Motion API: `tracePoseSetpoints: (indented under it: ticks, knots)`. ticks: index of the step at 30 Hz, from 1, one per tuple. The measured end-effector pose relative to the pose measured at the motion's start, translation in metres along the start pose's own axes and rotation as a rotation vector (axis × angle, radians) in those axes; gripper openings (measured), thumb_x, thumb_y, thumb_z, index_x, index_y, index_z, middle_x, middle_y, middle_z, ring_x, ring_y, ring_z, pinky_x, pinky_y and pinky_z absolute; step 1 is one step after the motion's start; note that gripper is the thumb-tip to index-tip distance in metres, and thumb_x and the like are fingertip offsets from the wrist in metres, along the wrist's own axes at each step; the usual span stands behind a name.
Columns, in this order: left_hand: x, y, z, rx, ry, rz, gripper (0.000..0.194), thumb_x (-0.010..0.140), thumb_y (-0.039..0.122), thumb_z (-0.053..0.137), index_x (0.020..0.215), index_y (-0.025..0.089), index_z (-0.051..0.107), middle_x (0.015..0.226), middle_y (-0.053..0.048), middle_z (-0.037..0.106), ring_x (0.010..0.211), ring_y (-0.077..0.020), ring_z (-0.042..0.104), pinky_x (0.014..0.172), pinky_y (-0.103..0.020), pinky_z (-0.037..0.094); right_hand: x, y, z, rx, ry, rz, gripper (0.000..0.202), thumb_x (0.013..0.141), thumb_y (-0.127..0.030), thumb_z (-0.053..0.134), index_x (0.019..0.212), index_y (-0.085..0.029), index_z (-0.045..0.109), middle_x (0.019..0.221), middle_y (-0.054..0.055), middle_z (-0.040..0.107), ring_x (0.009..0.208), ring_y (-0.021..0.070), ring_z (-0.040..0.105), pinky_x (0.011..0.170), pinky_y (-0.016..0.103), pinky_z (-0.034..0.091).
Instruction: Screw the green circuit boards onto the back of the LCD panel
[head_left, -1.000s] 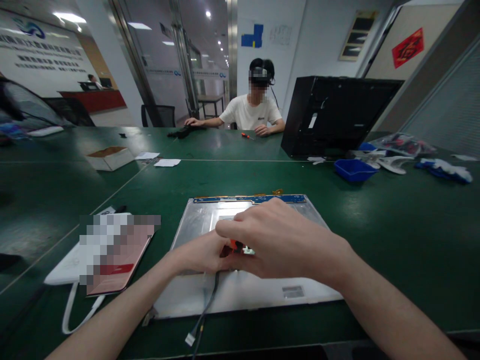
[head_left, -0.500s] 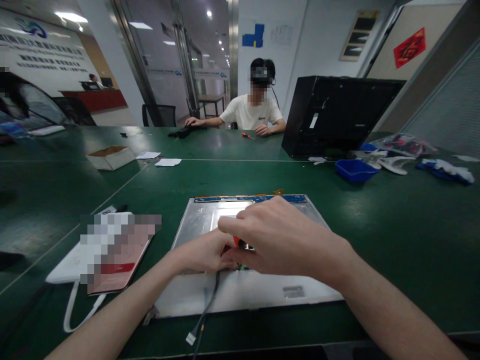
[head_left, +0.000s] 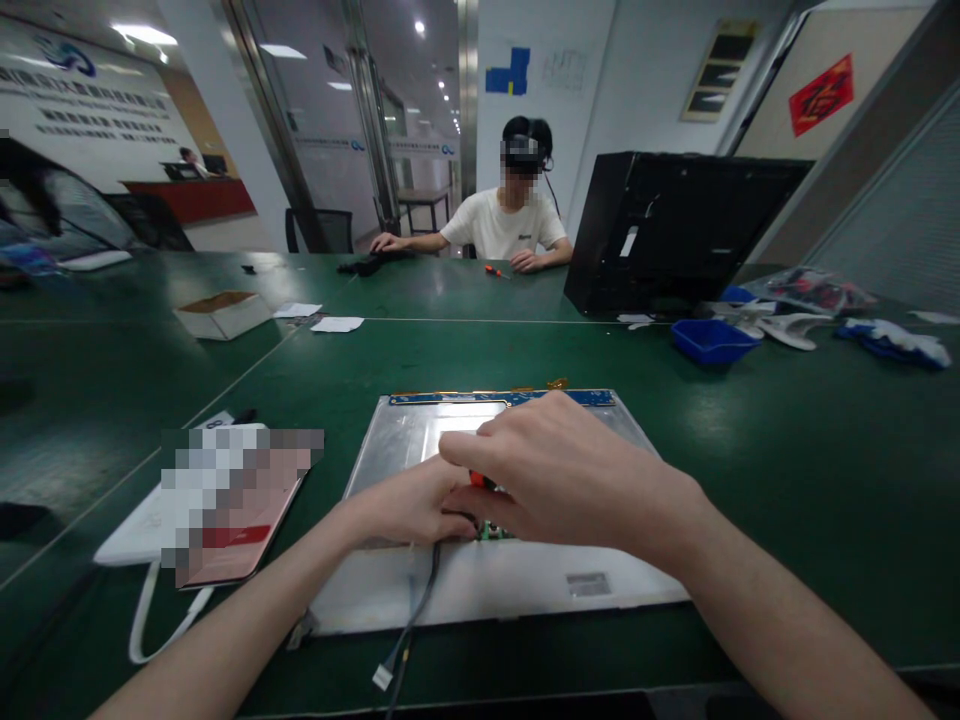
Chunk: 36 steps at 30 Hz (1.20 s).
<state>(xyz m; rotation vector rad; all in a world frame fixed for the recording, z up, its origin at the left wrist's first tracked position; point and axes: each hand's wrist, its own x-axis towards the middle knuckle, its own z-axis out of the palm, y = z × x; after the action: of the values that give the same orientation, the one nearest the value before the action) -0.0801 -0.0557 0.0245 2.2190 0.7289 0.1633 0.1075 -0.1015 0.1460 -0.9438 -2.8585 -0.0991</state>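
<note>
Green matting covers the long table [head_left: 750,450], and from the head view a metal-backed display panel [head_left: 405,440] lies flat right in front of the person, its long side running left to right, the blue strip [head_left: 510,398] along its far edge. Both hands meet over the panel's middle. The right hand [head_left: 570,480] arches on top, fingers curled tight around a small tool with an orange handle [head_left: 477,479]; the tool is mostly hidden, so I can't tell which way it points. The left hand [head_left: 409,505] lies low just beside it, fingertips pinched in at a small green board [head_left: 491,530] under the tool. A dark cable [head_left: 420,600] trails from that spot toward the near edge, its white plug [head_left: 382,677] lying loose. Across the table another person [head_left: 510,225] sits with both hands down.
</note>
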Motion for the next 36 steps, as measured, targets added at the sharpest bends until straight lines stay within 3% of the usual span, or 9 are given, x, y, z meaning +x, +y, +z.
tracePoseSetpoints:
  ticks: [5,13,19,24,28,32,36]
  knots:
    - [-0.0006,-0.0018,0.0005,0.055,-0.005,-0.043,0.011,0.077,0.025,0.060,0.081,0.016,0.064,0.083,-0.004,0.065,0.080,-0.0214,0.060,0.065,-0.029,0.046,-0.0017,-0.0014,-0.0038,0.047,-0.012,-0.069,0.015,0.081,-0.020,0.055,0.095,-0.019,0.049,0.079,0.001,0.065,0.062,0.0134,0.053,0.049,0.028,0.023]
    - [-0.0003,-0.0013,0.0020,0.048,0.005,-0.044,0.009,0.078,0.022,0.058,0.080,0.016,0.063,0.081,-0.004,0.065,0.081,-0.0214,0.060,0.068,-0.029,0.047,-0.0011,-0.0001,-0.0010,0.010,0.000,-0.019,0.008,0.090,-0.029,0.050,0.091,-0.020,0.052,0.074,0.001,0.064,0.060,0.0133,0.052,0.050,0.027,0.020]
    - [-0.0008,0.0023,-0.0007,0.093,0.020,-0.018,0.009,0.075,0.022,0.058,0.081,0.015,0.062,0.085,-0.005,0.065,0.080,-0.0224,0.059,0.067,-0.029,0.046,-0.0029,-0.0021,-0.0033,0.058,-0.013,-0.073,0.015,0.081,-0.019,0.055,0.094,-0.019,0.049,0.079,0.001,0.065,0.062,0.0130,0.052,0.050,0.027,0.021]
    - [-0.0009,0.0014,0.0000,0.067,-0.005,-0.017,0.011,0.078,0.023,0.057,0.082,0.015,0.064,0.083,-0.004,0.065,0.079,-0.0213,0.059,0.068,-0.030,0.047,-0.0014,-0.0017,-0.0012,0.014,0.001,-0.017,0.010,0.087,-0.030,0.054,0.087,-0.020,0.052,0.073,0.001,0.064,0.060,0.0134,0.053,0.050,0.028,0.019]
    - [-0.0003,-0.0015,0.0020,0.060,-0.004,-0.021,0.010,0.078,0.022,0.058,0.082,0.015,0.065,0.082,-0.004,0.065,0.082,-0.0216,0.060,0.071,-0.030,0.047,-0.0019,-0.0011,-0.0013,0.007,-0.003,-0.020,0.004,0.086,-0.024,0.052,0.087,-0.020,0.052,0.072,0.000,0.064,0.057,0.0129,0.051,0.049,0.028,0.019]
    - [-0.0018,-0.0009,0.0015,0.074,0.021,-0.058,0.011,0.076,0.024,0.060,0.083,0.016,0.063,0.085,-0.005,0.065,0.080,-0.0219,0.059,0.066,-0.029,0.047,-0.0037,-0.0025,-0.0041,0.063,-0.012,-0.077,0.018,0.079,-0.019,0.057,0.094,-0.020,0.048,0.081,0.000,0.065,0.061,0.0129,0.052,0.048,0.027,0.023]
    - [-0.0029,0.0002,0.0011,0.073,0.026,-0.067,0.014,0.077,0.027,0.059,0.084,0.016,0.063,0.082,-0.003,0.064,0.075,-0.0208,0.059,0.061,-0.028,0.046,-0.0022,-0.0029,-0.0039,0.050,-0.026,-0.053,0.016,0.084,-0.025,0.056,0.096,-0.020,0.049,0.079,0.001,0.065,0.063,0.0139,0.055,0.049,0.028,0.022]
